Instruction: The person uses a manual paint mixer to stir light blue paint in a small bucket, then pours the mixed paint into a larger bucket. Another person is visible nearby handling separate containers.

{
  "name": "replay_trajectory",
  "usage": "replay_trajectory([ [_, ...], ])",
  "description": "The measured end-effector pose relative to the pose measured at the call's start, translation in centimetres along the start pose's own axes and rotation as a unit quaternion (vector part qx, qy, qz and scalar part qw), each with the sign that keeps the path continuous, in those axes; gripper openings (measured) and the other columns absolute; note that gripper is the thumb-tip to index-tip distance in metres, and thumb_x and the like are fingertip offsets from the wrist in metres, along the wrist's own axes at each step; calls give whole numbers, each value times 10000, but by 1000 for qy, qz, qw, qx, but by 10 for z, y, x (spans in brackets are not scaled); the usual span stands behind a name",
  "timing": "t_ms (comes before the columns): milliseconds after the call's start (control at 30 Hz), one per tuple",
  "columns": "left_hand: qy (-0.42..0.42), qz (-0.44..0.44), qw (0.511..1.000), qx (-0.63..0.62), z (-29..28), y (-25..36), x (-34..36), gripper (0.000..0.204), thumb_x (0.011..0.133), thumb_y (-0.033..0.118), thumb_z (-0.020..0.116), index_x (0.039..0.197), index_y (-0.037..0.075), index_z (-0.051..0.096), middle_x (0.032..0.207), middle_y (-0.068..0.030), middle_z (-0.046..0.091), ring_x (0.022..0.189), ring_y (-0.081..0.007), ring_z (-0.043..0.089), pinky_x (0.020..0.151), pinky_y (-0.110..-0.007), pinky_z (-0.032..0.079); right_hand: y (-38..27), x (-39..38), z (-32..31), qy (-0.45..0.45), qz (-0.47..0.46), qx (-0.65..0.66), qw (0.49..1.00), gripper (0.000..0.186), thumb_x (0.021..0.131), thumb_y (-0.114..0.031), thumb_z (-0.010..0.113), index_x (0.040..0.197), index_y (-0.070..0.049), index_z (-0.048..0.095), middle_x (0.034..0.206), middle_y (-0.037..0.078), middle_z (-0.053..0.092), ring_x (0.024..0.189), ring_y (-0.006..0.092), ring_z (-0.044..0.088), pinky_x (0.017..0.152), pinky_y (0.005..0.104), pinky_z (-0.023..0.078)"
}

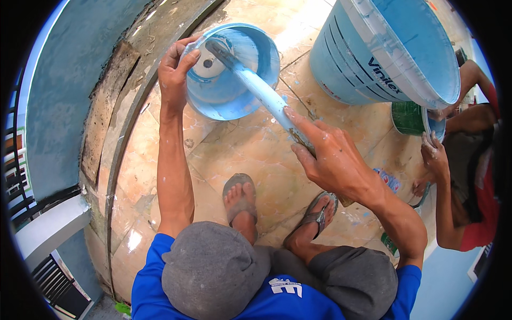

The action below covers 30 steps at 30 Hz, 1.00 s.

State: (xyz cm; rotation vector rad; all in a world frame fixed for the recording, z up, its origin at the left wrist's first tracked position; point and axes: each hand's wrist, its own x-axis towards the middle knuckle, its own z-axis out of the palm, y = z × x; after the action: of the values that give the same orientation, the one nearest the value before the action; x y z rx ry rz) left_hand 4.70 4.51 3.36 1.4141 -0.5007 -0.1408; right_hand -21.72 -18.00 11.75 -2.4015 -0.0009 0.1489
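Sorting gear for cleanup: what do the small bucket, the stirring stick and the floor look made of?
Small bucket: likely plastic, smooth and thin-walled, coated in light blue paint. Stick: probably wood, though paint hides most of it. Floor: glazed tan tiles, glossy with visible joints.

Pale blue small bucket (234,74), blue-coated stick (264,93), beige marbled floor tiles (250,154)

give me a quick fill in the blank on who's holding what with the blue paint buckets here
The left hand grips the rim of the small round ____ plastic bucket.
The right hand holds a long paint-coated stick whose far end is ____ the small bucket.
The large light-blue paint pail stands on the ____ floor.
Another person's hand holds a ____ bucket.

Missing words: blue; inside; tiled; green
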Motion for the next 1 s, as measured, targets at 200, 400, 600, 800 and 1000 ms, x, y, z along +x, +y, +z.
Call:
replay_trajectory([
  [200,5,-16,1000,-24,-12,-3,9,162,955,129,718,855,47,620,1327,-170,696,1085,-146,651,952,-298,511,-18,10,17,-69,21,-33,997,608,924,-57,589,1523,-50,486,926,317,665,749,493,668,701,580,536],
  [400,11,-17,998,-58,-19,-3,13,146,955,129,720,876,39,638,1321,-164,699,1042,-124,650,905,-280,519,-14,3,9,-74,14,4,997,589,925,-66,587,1506,-30,496,923,317,664,753,505,659,722,592,526],
  [600,-16,-8,1000,-3,-15,-7,12,150,953,135,727,865,41,650,1303,-155,705,941,-94,626,846,-256,510,-23,17,-8,-66,13,60,996,586,913,-70,600,1487,-6,506,940,313,676,847,517,665,766,590,520],
  [800,13,-18,998,-53,-19,-4,11,158,950,135,728,849,47,645,1297,-140,709,959,-93,624,847,-249,502,-16,8,-3,-86,40,47,994,585,903,-54,617,1476,2,518,977,323,683,879,514,671,770,576,526],
  [1000,-26,20,999,26,-7,-6,8,132,948,148,722,886,43,674,1276,-135,724,988,-120,643,900,-283,511,-17,15,13,-6,8,70,997,631,906,-44,643,1520,-43,497,968,297,677,832,497,670,727,560,533],
])
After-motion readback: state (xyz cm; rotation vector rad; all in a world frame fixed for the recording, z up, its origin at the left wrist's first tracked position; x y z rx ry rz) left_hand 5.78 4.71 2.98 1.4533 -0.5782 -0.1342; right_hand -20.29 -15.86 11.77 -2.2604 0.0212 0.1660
